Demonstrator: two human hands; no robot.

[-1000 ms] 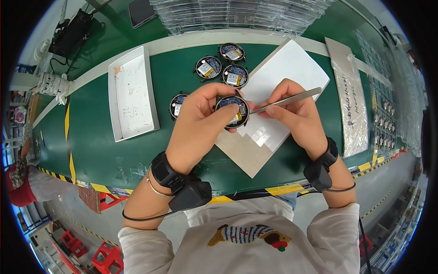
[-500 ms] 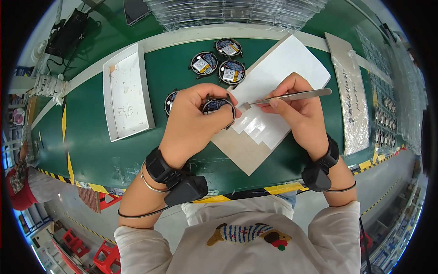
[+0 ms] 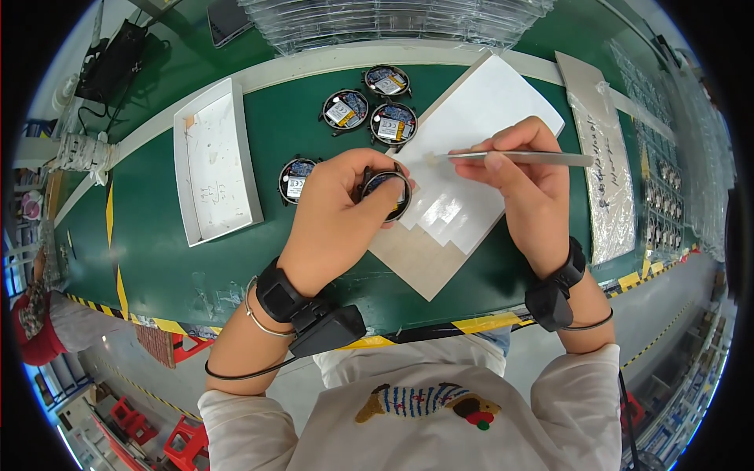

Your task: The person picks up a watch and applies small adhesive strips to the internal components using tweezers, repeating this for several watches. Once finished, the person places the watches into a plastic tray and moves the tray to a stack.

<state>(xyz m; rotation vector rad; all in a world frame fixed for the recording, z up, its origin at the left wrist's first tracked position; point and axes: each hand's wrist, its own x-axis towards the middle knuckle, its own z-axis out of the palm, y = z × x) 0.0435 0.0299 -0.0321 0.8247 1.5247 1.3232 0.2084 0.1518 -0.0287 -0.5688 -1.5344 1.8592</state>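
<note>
My left hand [image 3: 334, 212] is closed around a round black watch case [image 3: 386, 196], its inner electronics partly covered by my thumb. My right hand [image 3: 530, 177] pinches a pair of metal tweezers [image 3: 522, 158], tips pointing left over a white sheet [image 3: 491, 114]. At the tips is a small pale patch [image 3: 432, 159], too faint to tell whether it is gripped. Glossy rectangular patches [image 3: 441, 220] show on the lower part of the sheet, which lies on a grey-beige board [image 3: 420, 263]. Another open watch case [image 3: 296, 180] lies left of my left hand.
Three open watch cases [image 3: 345, 110] lie together beyond my left hand. A shallow white box [image 3: 218, 161] stands to the left. Clear plastic trays [image 3: 393, 23] are stacked at the back. A plastic-wrapped board [image 3: 597, 165] lies right, beside a tray of small parts [image 3: 664, 204].
My right hand and the tweezers have moved right and slightly up, away from the held watch case. My left hand has shifted a little right, uncovering more of the case beside it.
</note>
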